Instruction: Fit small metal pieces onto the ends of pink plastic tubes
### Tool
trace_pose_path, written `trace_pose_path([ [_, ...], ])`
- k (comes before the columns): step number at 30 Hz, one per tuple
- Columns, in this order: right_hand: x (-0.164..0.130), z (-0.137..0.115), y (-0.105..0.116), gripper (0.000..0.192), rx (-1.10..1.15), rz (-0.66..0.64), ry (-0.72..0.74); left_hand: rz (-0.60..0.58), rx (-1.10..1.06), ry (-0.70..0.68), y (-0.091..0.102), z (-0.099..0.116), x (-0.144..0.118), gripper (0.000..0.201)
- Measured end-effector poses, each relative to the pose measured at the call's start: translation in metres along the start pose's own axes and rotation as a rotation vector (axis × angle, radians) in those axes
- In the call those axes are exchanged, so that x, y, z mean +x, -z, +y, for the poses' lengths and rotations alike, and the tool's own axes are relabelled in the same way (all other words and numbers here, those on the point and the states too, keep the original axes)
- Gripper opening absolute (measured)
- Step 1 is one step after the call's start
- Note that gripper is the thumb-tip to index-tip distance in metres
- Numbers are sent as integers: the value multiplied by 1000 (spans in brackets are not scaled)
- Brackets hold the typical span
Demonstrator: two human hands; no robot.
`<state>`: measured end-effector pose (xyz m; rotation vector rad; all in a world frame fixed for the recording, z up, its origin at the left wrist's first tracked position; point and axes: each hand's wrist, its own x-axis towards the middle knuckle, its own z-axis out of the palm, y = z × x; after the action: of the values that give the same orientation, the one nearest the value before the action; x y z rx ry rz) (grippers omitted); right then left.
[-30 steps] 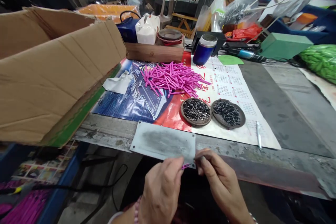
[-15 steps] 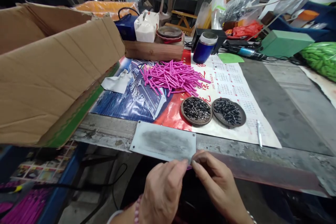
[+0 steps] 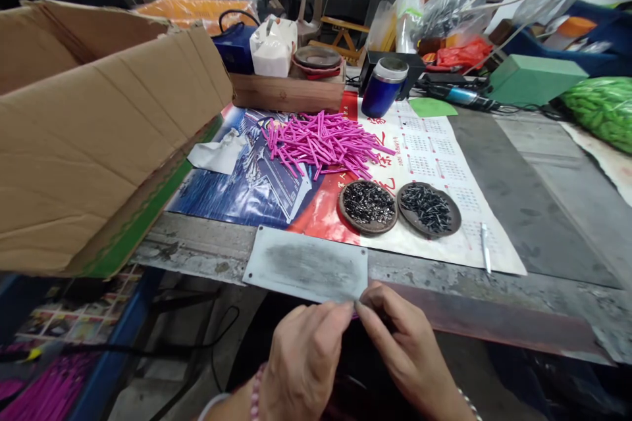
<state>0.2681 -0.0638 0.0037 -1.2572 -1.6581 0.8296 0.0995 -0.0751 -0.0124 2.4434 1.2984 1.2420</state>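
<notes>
My left hand (image 3: 309, 352) and my right hand (image 3: 402, 342) meet fingertip to fingertip at the front edge of the bench, both closed in a pinch. Between them a sliver of a thin pink stick (image 3: 355, 316) shows; the rest is hidden by the fingers. Just beyond lies a pale metal plate (image 3: 306, 266) with a dark smudged middle and screws at its corners. Behind it are a round dish of small shiny metal parts (image 3: 368, 206) and a dish of thin black pieces (image 3: 428, 208). A heap of pink sticks (image 3: 320, 141) is spread on the calendar poster.
A big cardboard box (image 3: 113, 138) fills the left side. At the back stand a wooden box (image 3: 289, 93), a blue cup (image 3: 384, 87) and a green box (image 3: 536, 81). A white pen (image 3: 486, 248) lies at the right. More pink pieces (image 3: 52, 385) sit low on the left.
My fingertips have shifted very slightly left, still pressed together around the pink piece. The whole view has moved a little; the things on the bench stay where they were.
</notes>
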Motion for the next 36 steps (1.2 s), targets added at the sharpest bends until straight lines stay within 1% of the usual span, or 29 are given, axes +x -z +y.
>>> trace_pose_path([
  [7,-1,3,-4,24,4,-8,-33,18,22,-13,0,-1,1,28],
  [9,0,4,-4,25,20,-4,-53,6,12,38,1,-1,5,26],
  [11,1,5,-2,27,38,6,-67,-61,-104,114,4,-4,10,22],
  [13,1,9,4,30,34,42,-82,-163,-289,186,8,-9,16,21],
  [15,-2,14,12,32,5,110,-101,-235,-428,259,11,-15,21,21],
  [18,-8,25,26,25,-66,209,-125,-269,-493,360,15,-24,26,21],
  [21,-14,37,35,15,-178,276,-86,-274,-467,396,18,-35,28,20],
  [24,-17,47,38,11,-275,323,-4,-292,-377,340,23,-51,31,20],
  [28,-17,50,35,8,-304,298,54,-327,-142,179,36,-79,36,23],
  [31,-16,50,32,8,-291,294,85,-404,39,81,43,-95,43,27],
  [33,-15,50,31,8,-274,297,101,-469,63,40,40,-97,50,29],
  [36,-14,50,30,10,-244,295,117,-535,6,-32,21,-85,63,29],
])
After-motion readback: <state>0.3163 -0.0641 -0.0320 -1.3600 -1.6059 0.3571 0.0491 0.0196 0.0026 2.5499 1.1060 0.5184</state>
